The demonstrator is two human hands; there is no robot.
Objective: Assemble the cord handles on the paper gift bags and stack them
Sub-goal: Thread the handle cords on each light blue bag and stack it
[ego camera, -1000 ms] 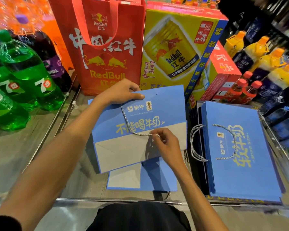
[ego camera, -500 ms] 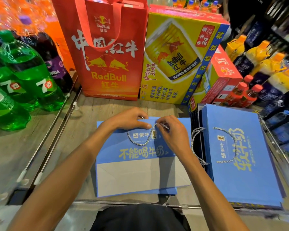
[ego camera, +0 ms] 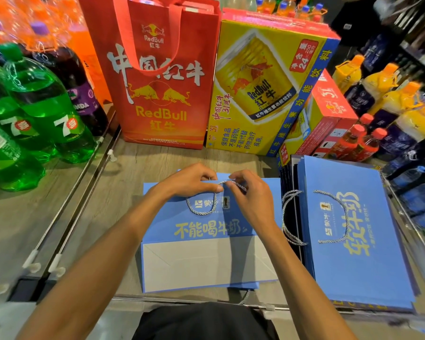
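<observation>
We are finding open shelf (ego camera: 118, 192) left of the flat blue bag (ego camera: 206, 263); the red bag (ego camera: 157, 99) and yellow carton (ego camera: 263, 77) are walling off the back, the stack of blue bags (ego camera: 368, 261) is crowding the right

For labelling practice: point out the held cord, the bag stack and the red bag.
held cord (ego camera: 201, 213), head view, loop's bottom.
bag stack (ego camera: 368, 278), head view, top bag's front.
red bag (ego camera: 157, 128), head view, front panel.

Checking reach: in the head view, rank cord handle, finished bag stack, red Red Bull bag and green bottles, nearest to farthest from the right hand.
1. The cord handle: pinched by the right hand, centre.
2. The finished bag stack: just to its right.
3. The red Red Bull bag: standing behind, to the left.
4. The green bottles: far left.
</observation>
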